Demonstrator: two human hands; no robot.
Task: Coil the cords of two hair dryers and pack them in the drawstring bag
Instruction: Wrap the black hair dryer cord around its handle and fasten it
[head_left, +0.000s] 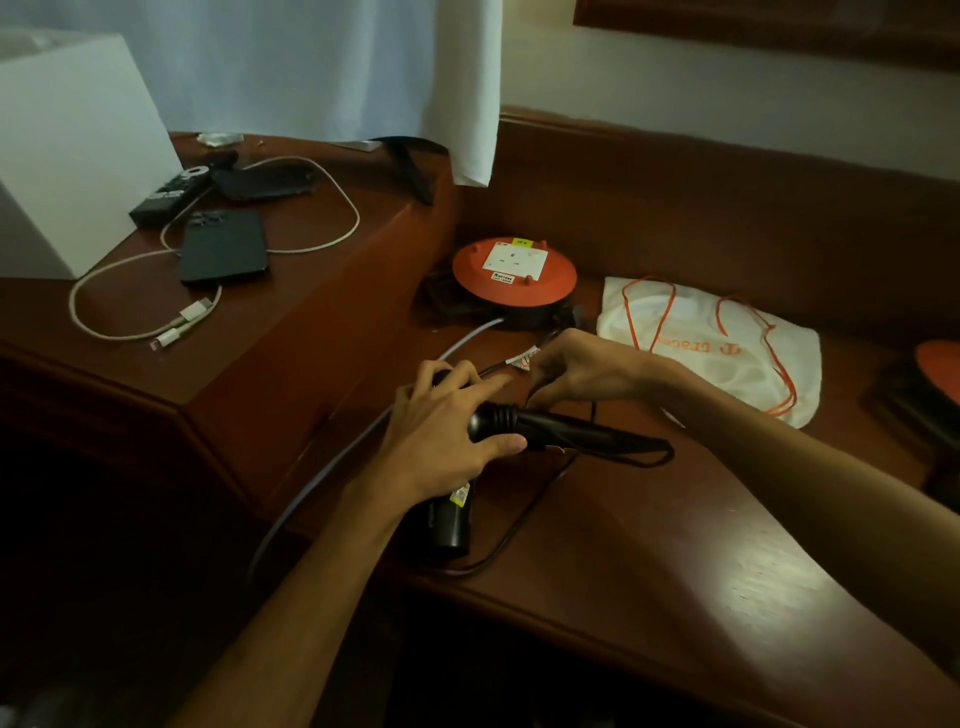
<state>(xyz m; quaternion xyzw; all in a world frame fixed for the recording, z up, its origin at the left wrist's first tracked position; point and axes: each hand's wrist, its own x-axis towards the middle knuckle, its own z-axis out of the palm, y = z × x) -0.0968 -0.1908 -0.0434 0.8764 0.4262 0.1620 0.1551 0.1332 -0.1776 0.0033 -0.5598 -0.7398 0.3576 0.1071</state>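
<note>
A black hair dryer (545, 426) lies on the brown wooden desk (675, 545), handle pointing right, barrel end toward me. My left hand (447, 421) rests over the dryer's body with fingers curled around it. Just behind, my right hand (576, 371) pinches the dryer's thin black cord (540, 488) near its white tag. The cord trails in a loop over the desk in front of the dryer. A white drawstring bag (727, 353) with orange strings lies flat at the right. A second dryer is not plainly visible.
An orange extension reel (514, 273) with a socket sits behind my hands, its grey cable (332, 462) running off the desk edge. On the raised ledge at left lie a phone (223, 247), white charging cable, remote and a white box (67, 156). Another orange object (937, 369) shows at the right edge.
</note>
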